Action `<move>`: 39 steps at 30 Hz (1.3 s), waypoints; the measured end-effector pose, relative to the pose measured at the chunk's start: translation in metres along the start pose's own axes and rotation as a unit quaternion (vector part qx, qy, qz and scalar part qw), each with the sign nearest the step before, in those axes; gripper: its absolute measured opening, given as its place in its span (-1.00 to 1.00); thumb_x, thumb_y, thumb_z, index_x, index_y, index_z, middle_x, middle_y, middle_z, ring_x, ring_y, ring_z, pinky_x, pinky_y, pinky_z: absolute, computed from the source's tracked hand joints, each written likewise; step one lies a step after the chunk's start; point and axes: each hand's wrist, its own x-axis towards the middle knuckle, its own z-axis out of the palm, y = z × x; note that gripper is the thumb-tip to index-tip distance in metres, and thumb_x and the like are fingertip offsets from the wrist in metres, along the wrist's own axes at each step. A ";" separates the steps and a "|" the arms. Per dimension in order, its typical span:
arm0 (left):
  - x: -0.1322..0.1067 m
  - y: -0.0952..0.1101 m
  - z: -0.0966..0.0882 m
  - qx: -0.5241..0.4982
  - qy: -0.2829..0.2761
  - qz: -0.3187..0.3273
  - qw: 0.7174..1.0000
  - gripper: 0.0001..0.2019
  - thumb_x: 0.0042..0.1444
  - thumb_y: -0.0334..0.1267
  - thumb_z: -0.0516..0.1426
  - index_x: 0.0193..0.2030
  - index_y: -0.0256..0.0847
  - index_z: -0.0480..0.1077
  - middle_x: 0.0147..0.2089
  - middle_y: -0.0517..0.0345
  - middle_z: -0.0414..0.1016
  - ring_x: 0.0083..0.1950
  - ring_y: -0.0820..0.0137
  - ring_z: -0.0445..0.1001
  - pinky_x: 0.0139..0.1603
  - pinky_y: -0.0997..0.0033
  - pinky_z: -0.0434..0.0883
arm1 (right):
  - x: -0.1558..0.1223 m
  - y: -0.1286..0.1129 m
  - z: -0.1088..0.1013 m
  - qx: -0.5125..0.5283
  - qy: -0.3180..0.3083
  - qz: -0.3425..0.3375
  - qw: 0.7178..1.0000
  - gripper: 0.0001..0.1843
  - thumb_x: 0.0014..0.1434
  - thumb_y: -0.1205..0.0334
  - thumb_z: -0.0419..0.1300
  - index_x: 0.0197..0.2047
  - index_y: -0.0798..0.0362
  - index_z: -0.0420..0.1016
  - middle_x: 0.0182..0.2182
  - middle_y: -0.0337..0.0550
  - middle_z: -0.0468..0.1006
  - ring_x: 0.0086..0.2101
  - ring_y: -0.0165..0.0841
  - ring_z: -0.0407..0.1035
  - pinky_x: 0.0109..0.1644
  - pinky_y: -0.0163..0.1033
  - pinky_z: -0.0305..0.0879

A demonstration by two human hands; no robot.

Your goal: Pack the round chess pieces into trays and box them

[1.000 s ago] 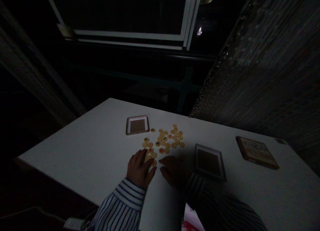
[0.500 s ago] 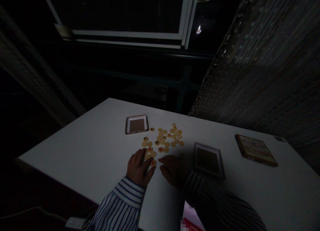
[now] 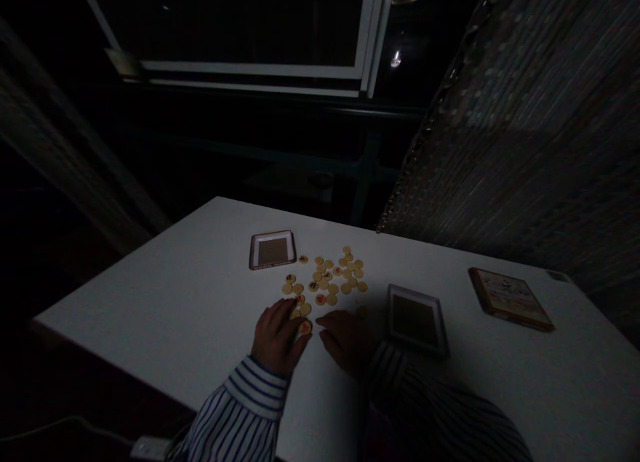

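My left hand (image 3: 275, 339) curves over the near left edge of a scatter of xiangqi pieces (image 3: 324, 284). A piece with a red character (image 3: 305, 327) is between its thumb and index finger, seemingly tipped up a little. Its other fingers bend over some neighbouring pieces and partly hide them. My right hand (image 3: 349, 340) rests in shadow just to the right, thumb and fingers apart and pointing left, with no piece seen in it. Most of the round wooden pieces show plain faces; several show red or black characters.
An open box half (image 3: 254, 252) stands behind the pieces at left. Another shallow box part (image 3: 443, 325) lies right of my right hand, partly shaded. Farther right is a flat box with a printed face (image 3: 513, 299). A bead curtain (image 3: 520, 129) hangs beyond the white table (image 3: 175, 275).
The red-character piece at my left thumb has shifted slightly and looks more tilted, with the left fingers a little closer over the pieces. My right hand has barely moved.
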 end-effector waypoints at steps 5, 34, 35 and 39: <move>0.003 0.003 -0.003 -0.014 0.005 0.001 1.000 -0.73 -0.06 -0.21 0.13 -0.15 -0.12 0.32 0.04 0.00 0.31 0.06 0.17 0.24 -0.04 0.03 0.27 | 0.002 -0.001 -0.002 -0.010 -0.013 0.005 1.000 -0.74 0.12 0.32 -0.05 -0.18 0.10 0.40 -0.30 -0.10 0.50 -0.25 -0.37 0.34 -0.10 -0.23 0.22; 0.011 0.017 -0.011 -0.060 0.002 0.011 0.998 -0.77 -0.03 -0.23 0.11 -0.18 -0.15 0.32 0.01 0.00 0.36 0.05 0.21 0.29 -0.02 0.09 0.29 | -0.003 0.014 -0.027 -0.032 -0.020 0.003 0.999 -0.71 0.08 0.28 0.00 -0.12 0.09 0.36 -0.23 -0.06 0.48 -0.20 -0.33 0.34 -0.09 -0.17 0.26; 0.011 0.019 -0.012 -0.062 -0.003 0.012 0.998 -0.77 -0.03 -0.23 0.11 -0.18 -0.16 0.32 0.01 0.00 0.36 0.05 0.21 0.29 -0.02 0.09 0.28 | -0.005 0.016 -0.030 -0.033 -0.020 -0.001 0.999 -0.71 0.07 0.28 0.00 -0.12 0.10 0.35 -0.23 -0.05 0.48 -0.20 -0.33 0.34 -0.10 -0.17 0.27; 0.014 0.025 -0.013 -0.070 -0.011 0.016 0.997 -0.76 -0.03 -0.24 0.12 -0.18 -0.18 0.32 0.00 -0.04 0.36 0.05 0.21 0.29 0.00 0.06 0.28 | -0.015 0.024 -0.045 -0.032 -0.055 -0.008 0.998 -0.67 0.07 0.25 0.01 -0.08 0.11 0.34 -0.19 -0.02 0.46 -0.18 -0.31 0.33 -0.14 -0.19 0.30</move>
